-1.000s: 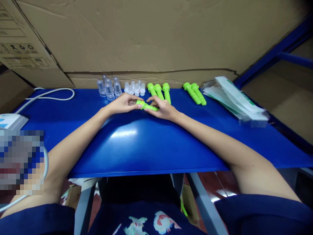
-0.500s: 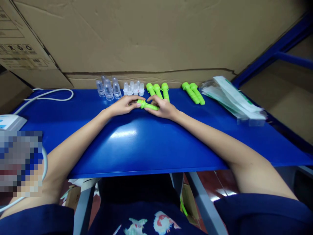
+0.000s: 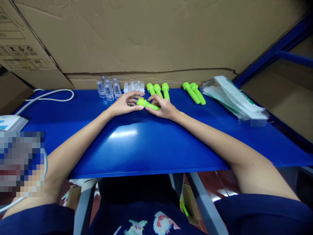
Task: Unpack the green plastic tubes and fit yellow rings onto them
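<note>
A bright green torch-shaped plastic piece (image 3: 149, 105) with a yellow ring near its head lies across between my hands, just above the table. My right hand (image 3: 164, 108) is closed round its narrow handle. At its head end, my left hand (image 3: 127, 103) has its fingers apart and curved, the thumb tip against the head's lower side. A small green bit shows between the left fingers; I cannot make out what it is. Behind my hands, several clear domed plastic tubes (image 3: 108, 89), smaller whitish caps (image 3: 132, 86) and three green torch-shaped pieces (image 3: 165, 90) stand or lean in a row.
Two more green torch-shaped pieces (image 3: 194, 93) lie right of the row, beside clear plastic bags with white-and-green card (image 3: 234, 98). A white device (image 3: 13, 123) and its cable (image 3: 55, 99) sit at the left. Cardboard (image 3: 146, 39) walls the back of the blue table (image 3: 156, 147).
My left fingers have loosened and spread from the head of the green torch-shaped piece, so more of its yellow ring shows. My right hand keeps its hold, almost unmoved.
</note>
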`<control>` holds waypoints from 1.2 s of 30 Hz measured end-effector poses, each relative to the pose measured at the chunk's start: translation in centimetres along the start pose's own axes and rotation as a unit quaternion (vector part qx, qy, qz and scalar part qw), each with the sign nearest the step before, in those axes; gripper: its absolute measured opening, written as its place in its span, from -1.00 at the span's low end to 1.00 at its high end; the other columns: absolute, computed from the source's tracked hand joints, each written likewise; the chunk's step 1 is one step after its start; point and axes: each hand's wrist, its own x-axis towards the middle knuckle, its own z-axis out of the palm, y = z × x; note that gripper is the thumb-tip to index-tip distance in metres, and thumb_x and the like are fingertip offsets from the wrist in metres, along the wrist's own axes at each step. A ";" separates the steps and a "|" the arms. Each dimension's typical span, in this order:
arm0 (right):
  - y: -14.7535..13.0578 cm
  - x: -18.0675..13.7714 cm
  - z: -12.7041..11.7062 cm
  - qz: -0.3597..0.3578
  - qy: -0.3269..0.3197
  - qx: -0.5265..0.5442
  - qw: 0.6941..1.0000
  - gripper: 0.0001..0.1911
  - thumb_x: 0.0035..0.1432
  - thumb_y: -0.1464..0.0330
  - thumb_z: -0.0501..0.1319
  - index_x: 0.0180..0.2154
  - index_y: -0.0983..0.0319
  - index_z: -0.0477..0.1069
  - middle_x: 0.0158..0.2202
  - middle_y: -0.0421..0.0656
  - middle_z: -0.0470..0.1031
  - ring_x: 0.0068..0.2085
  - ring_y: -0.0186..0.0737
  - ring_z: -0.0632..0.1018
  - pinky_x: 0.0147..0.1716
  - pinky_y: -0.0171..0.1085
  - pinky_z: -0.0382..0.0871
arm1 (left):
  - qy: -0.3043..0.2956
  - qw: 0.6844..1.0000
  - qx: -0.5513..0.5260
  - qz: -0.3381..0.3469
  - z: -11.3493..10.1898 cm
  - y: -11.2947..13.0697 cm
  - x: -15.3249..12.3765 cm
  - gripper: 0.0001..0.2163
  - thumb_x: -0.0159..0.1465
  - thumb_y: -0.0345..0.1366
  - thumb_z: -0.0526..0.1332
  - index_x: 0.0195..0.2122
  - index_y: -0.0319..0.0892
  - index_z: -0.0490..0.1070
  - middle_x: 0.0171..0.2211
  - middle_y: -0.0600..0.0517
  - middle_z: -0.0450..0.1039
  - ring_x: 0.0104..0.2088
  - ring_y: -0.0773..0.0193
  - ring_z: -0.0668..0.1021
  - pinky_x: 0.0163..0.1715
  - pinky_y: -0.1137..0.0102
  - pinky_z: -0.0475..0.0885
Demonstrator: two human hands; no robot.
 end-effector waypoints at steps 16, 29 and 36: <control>-0.1 0.2 0.0 0.033 -0.033 0.021 0.999 -0.42 0.30 -0.17 0.25 -0.03 0.21 0.38 -0.38 -0.07 0.58 -0.40 -0.08 0.61 -0.39 -0.09 0.53 | -0.041 0.994 0.098 -0.019 -1.6 0.9 0.0 -0.41 0.09 0.03 0.53 0.07 -0.22 0.62 -0.16 -0.09 0.67 -0.17 0.17 0.65 -0.07 0.29 0.52; -0.7 0.2 0.0 0.040 -0.025 0.055 0.997 -0.46 0.21 -0.16 0.34 -0.12 0.16 0.42 -0.33 -0.03 0.60 -0.34 0.02 0.64 -0.40 -0.02 0.57 | -0.059 0.979 0.197 0.005 -1.4 1.2 0.1 -0.56 0.08 -0.16 0.41 -0.02 -0.22 0.64 -0.41 0.08 0.49 -0.41 0.32 0.43 -0.33 0.42 0.33; -0.9 0.2 0.1 0.044 -0.028 0.067 0.996 -0.47 0.15 -0.13 0.40 -0.14 0.15 0.44 -0.37 -0.07 0.57 -0.35 0.01 0.62 -0.39 -0.01 0.55 | -0.071 0.977 0.201 -0.014 -1.2 1.7 0.1 -0.66 0.03 -0.24 0.35 -0.16 -0.24 0.64 -0.57 0.17 0.29 -0.52 0.39 0.32 -0.47 0.45 0.19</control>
